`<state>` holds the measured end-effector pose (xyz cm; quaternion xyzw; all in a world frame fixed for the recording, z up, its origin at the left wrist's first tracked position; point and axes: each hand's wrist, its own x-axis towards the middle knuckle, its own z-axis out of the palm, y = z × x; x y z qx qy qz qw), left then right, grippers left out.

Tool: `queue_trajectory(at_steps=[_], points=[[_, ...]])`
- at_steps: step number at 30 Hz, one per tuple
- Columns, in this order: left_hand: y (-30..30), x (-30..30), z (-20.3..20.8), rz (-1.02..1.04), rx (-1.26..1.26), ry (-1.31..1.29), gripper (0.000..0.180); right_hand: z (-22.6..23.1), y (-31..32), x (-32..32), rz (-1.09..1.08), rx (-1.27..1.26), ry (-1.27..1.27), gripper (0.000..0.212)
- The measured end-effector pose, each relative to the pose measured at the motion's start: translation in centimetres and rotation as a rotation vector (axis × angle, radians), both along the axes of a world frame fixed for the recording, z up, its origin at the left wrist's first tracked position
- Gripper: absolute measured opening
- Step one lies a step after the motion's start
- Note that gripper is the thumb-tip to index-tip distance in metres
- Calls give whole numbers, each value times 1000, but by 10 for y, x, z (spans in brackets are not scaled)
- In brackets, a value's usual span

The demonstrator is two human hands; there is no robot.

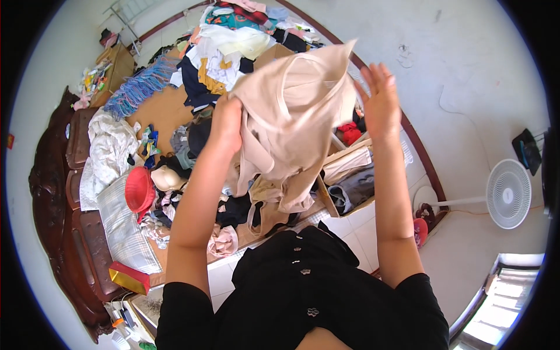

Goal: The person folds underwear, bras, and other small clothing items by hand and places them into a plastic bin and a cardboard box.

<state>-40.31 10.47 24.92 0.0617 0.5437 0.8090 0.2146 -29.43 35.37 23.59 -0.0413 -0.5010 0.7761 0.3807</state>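
A beige top [291,111] is held up in front of me, its cloth loose and slightly blurred. My left hand [226,123] is closed on its left side, the fingertips partly hidden. Just right of the cloth, my right hand [382,104] is raised with the fingers spread, holding nothing. The lower part of the top hangs over other beige clothing [265,201] at the bed's near edge. Below my right forearm's inner side stands a cardboard box [328,197] with folded clothes in it.
Piled clothes [224,41] cover the bed's far end. A red basin [139,189], a beige bra [167,178] and a red-and-gold box [129,276] lie to the left, by a dark carved headboard [52,175]. A white fan [508,193] stands at right.
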Motion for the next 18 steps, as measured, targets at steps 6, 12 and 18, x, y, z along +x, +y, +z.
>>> queue_trajectory(at_steps=[6, 12, 18], points=[[3, -18, 30, -212, -8, -192, 32, -123, -80, 11, 333, 385, -500, 83], [-3, 11, 51, -270, -12, -46, 34, -169, -127, 10, 568, 430, -483, 102], [-58, 20, 63, -435, -35, 52, 39, -206, -123, -17, 366, 902, -377, 111]])
